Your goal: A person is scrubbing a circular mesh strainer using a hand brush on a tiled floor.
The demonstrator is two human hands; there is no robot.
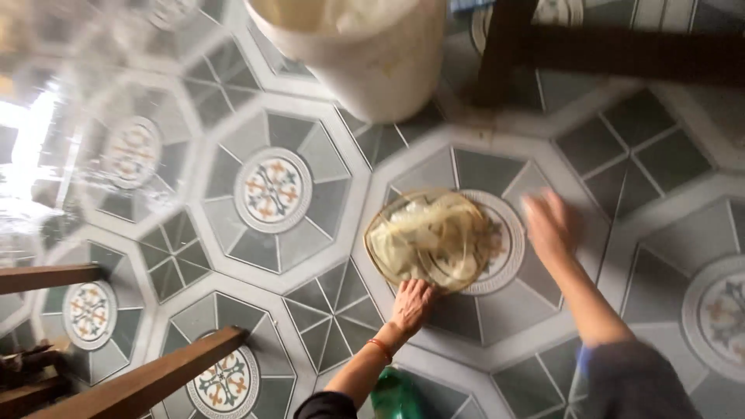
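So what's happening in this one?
A person crouches over a patterned tile floor. The left hand grips the near rim of a round woven basket holding pale strips. The right hand is blurred beside the basket's right edge, holding nothing visible. A large white bucket stands beyond it.

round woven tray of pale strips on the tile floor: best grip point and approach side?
Probably the thin raised rim of the tray, at its near edge and right edge. It lies flat and shallow, strips heaped in the middle. The left hand already touches the near rim; the right hand is blurred beside the right edge.
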